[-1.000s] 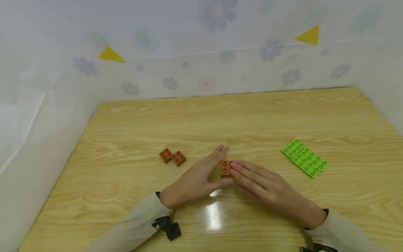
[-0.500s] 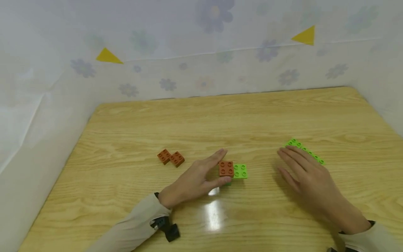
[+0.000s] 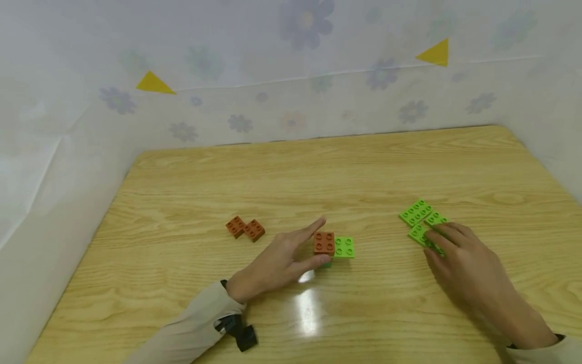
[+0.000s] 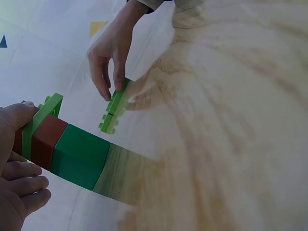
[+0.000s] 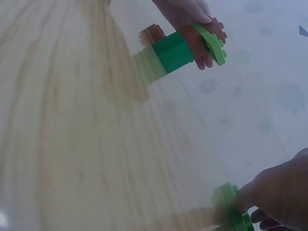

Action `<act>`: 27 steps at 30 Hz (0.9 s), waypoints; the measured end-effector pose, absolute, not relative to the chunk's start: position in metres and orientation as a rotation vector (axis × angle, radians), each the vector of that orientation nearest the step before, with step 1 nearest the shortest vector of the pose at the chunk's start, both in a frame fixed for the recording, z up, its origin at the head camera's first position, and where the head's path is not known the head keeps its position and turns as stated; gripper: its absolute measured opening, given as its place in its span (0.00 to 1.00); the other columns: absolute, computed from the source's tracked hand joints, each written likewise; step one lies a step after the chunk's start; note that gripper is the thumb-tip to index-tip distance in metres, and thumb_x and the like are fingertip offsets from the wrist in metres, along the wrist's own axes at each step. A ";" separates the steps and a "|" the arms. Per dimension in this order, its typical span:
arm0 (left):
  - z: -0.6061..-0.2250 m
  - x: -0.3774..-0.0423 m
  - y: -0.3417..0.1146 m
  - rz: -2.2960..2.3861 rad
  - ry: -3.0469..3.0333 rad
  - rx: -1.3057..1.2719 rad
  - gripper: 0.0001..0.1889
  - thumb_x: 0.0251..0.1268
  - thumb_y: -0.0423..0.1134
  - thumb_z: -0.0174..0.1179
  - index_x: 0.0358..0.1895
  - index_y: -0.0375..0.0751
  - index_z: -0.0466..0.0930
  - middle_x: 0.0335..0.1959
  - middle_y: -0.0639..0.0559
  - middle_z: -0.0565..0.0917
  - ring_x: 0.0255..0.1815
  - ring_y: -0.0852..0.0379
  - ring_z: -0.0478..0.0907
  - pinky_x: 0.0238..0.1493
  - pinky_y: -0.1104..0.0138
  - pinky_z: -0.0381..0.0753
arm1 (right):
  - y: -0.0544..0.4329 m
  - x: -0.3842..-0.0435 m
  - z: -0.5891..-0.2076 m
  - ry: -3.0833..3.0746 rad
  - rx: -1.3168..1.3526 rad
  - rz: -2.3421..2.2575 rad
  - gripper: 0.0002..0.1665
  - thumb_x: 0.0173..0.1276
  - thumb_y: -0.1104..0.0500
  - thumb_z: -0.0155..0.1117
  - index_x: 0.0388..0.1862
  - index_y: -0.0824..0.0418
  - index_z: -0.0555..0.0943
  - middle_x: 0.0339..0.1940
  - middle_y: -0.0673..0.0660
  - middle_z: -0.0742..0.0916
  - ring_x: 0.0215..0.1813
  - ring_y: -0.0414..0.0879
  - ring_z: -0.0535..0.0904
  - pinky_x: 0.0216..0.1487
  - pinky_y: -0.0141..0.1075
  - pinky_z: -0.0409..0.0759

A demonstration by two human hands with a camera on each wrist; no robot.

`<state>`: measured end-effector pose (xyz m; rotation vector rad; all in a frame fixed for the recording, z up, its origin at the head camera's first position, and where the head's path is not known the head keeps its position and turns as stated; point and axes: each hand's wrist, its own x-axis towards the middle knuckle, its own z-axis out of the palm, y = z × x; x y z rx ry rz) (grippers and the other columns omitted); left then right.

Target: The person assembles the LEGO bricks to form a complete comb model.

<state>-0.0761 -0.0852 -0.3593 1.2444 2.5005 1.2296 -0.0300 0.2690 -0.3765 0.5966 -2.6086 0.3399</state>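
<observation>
A stack of toy building bricks stands near the table's middle: a dark green brick (image 4: 81, 156) at the bottom, a brown brick (image 4: 48, 136) over it, a light green plate (image 3: 344, 247) jutting out to the right, and a brown brick (image 3: 324, 243) on top. My left hand (image 3: 281, 258) holds the stack near its top, thumb on the near side and fingers on the far side. To the right, several light green plates (image 3: 415, 213) lie together on the table. My right hand (image 3: 475, 270) pinches one light green plate (image 3: 419, 235) of that group, its fingers partly covering it.
Two brown bricks (image 3: 254, 230) lie corner to corner on the wooden table (image 3: 254, 182), left of the stack. A pale flowered sheet (image 3: 291, 96) with yellow triangles rises behind the table's back edge.
My right hand has left the top brown brick and moved right to the light green plates. Those plates have shifted apart. The left hand stays at the stack.
</observation>
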 end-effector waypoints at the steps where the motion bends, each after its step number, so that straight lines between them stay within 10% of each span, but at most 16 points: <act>1: -0.360 -0.076 -0.085 1.243 2.502 1.262 0.35 0.71 0.47 0.57 0.74 0.35 0.56 0.71 0.39 0.64 0.69 0.50 0.64 0.68 0.60 0.67 | 0.268 -0.030 -0.376 -2.616 0.602 0.350 0.17 0.59 0.62 0.66 0.45 0.69 0.83 0.45 0.66 0.85 0.49 0.63 0.78 0.42 0.57 0.81; 4: -0.361 -0.076 -0.085 1.279 2.517 1.305 0.33 0.69 0.44 0.59 0.71 0.31 0.61 0.68 0.38 0.68 0.66 0.51 0.68 0.66 0.61 0.70 | 0.268 -0.029 -0.376 -2.637 0.608 0.374 0.19 0.56 0.65 0.69 0.48 0.67 0.82 0.44 0.66 0.85 0.42 0.61 0.81 0.32 0.53 0.83; 7: -0.362 -0.076 -0.085 1.309 2.530 1.308 0.32 0.68 0.44 0.61 0.69 0.31 0.65 0.63 0.37 0.74 0.33 0.68 0.82 0.64 0.63 0.72 | 0.267 -0.028 -0.376 -2.642 0.618 0.390 0.22 0.52 0.67 0.71 0.49 0.66 0.81 0.41 0.64 0.85 0.32 0.55 0.82 0.23 0.44 0.82; 10: -0.362 -0.076 -0.085 1.337 2.526 1.295 0.31 0.67 0.43 0.62 0.68 0.31 0.67 0.46 0.38 0.84 0.09 0.76 0.53 0.62 0.63 0.74 | 0.267 -0.029 -0.377 -2.619 0.642 0.425 0.22 0.53 0.69 0.71 0.49 0.67 0.81 0.40 0.63 0.86 0.30 0.51 0.82 0.22 0.41 0.81; 15: -0.362 -0.076 -0.084 1.348 2.520 1.289 0.30 0.66 0.42 0.62 0.67 0.30 0.67 0.25 0.47 0.80 0.09 0.76 0.42 0.61 0.63 0.75 | 0.266 -0.032 -0.379 -2.544 0.687 0.491 0.25 0.75 0.48 0.54 0.48 0.70 0.82 0.44 0.65 0.86 0.42 0.60 0.83 0.41 0.44 0.83; 21: -0.362 -0.076 -0.085 1.359 2.515 1.306 0.31 0.66 0.42 0.63 0.67 0.28 0.67 0.21 0.51 0.76 0.09 0.77 0.42 0.59 0.65 0.77 | 0.260 -0.038 -0.377 -2.435 0.769 0.512 0.40 0.77 0.39 0.37 0.47 0.72 0.83 0.46 0.65 0.85 0.46 0.60 0.82 0.65 0.16 0.59; 25: -0.363 -0.076 -0.085 1.359 2.522 1.318 0.31 0.66 0.41 0.63 0.67 0.28 0.66 0.26 0.45 0.81 0.08 0.74 0.43 0.61 0.64 0.75 | 0.254 -0.044 -0.374 -2.355 0.847 0.514 0.37 0.79 0.43 0.38 0.46 0.74 0.83 0.45 0.65 0.85 0.45 0.60 0.81 0.65 0.14 0.55; 27: -0.363 -0.075 -0.085 1.362 2.528 1.325 0.31 0.66 0.42 0.63 0.67 0.27 0.66 0.39 0.37 0.84 0.11 0.76 0.62 0.61 0.64 0.74 | 0.250 -0.046 -0.372 -2.324 0.869 0.513 0.37 0.80 0.43 0.38 0.46 0.74 0.83 0.44 0.65 0.86 0.44 0.59 0.81 0.65 0.15 0.56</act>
